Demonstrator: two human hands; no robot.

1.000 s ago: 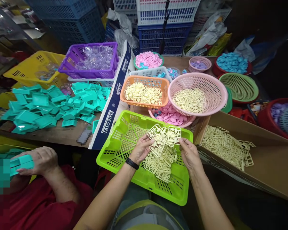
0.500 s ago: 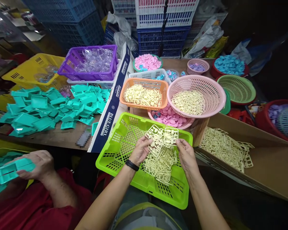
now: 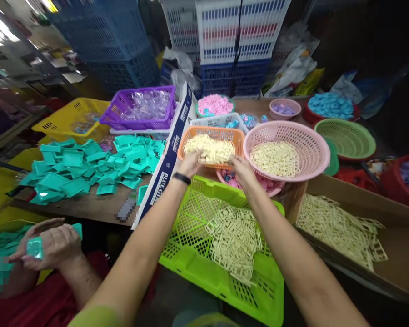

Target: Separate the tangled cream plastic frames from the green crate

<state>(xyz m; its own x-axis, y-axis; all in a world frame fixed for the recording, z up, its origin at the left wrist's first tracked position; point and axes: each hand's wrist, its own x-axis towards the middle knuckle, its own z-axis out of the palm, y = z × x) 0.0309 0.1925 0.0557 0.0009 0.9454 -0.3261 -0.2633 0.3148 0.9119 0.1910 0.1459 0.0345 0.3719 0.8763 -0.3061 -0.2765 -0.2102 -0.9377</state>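
My left hand and my right hand reach forward to the front of an orange basket. The basket holds pale-yellow plastic part frames. Some pale pieces show between my fingertips, overlapping the front rim. Motion blurs the fingers, so I cannot make out whether they grip these pieces. Below my forearms sits a lime-green basket, tilted, with a heap of similar pale frames in it.
Right of my hands stand a pink basket of pale frames and a cardboard box with more. A printed cardboard strip borders teal parts on the left. A co-worker's hands hold a teal piece there.
Both hands have moved forward from above the lime-green basket to the orange basket. The pale frames they held are gone from above the green basket. My view has shifted upward.
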